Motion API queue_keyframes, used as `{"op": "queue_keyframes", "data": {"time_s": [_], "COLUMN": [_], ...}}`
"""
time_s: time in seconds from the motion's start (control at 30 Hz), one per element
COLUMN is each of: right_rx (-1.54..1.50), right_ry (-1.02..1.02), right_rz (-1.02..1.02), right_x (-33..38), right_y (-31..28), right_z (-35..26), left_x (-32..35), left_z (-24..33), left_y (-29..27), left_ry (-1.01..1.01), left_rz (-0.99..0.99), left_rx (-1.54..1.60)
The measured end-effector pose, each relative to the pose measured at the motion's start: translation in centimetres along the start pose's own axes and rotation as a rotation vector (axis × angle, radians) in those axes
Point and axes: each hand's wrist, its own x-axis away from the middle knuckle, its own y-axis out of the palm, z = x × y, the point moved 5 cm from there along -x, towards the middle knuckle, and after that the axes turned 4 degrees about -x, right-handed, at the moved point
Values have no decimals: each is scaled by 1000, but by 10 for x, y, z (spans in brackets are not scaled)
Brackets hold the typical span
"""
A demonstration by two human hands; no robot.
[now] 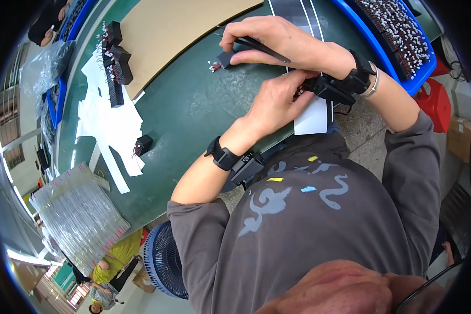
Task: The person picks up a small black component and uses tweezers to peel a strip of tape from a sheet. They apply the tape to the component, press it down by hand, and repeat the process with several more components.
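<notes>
My right hand (277,42) reaches over the green tabletop, a slim black tweezer-like tool (267,49) lying across its closed fingers. At its fingertips is a small black block (224,58) with red and black wires ending in white plugs. Nearer to me, my left hand (277,102) is closed beneath my right wrist. Between its thumb and fingers show some dark wires with white ends (298,93); what they belong to is mostly hidden. A white sheet (311,118) lies at the table edge beside this hand.
Several black blocks with wires (118,68) stand in a row at the left; a single one (143,144) sits near white paper (110,118). Brown board (172,26) lies behind. A blue bin (418,78) full of wired blocks stands right, a clear plastic stack (83,214) left.
</notes>
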Motion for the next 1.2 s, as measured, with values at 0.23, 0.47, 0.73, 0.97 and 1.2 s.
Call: {"op": "queue_keyframes", "data": {"time_s": [0.23, 0.47, 0.73, 0.97, 1.2], "right_rx": [-619, -546, -190, -329, -178], "right_ry": [438, 727, 760, 546, 639], "right_rz": [529, 564, 553, 620, 537], "right_x": [81, 171, 158, 165, 156], "right_y": [-51, -17, 5, 12, 6], "right_z": [7, 7, 3, 8, 1], "left_x": [2, -30, -32, -32, -31], "left_z": [-3, -31, -35, -36, -38], "left_y": [-12, -15, -7, -6, -7], "left_ry": [-93, -280, -253, -244, -243], "left_rz": [55, 144, 123, 115, 120], "left_rx": [91, 501, 319, 321, 315]}}
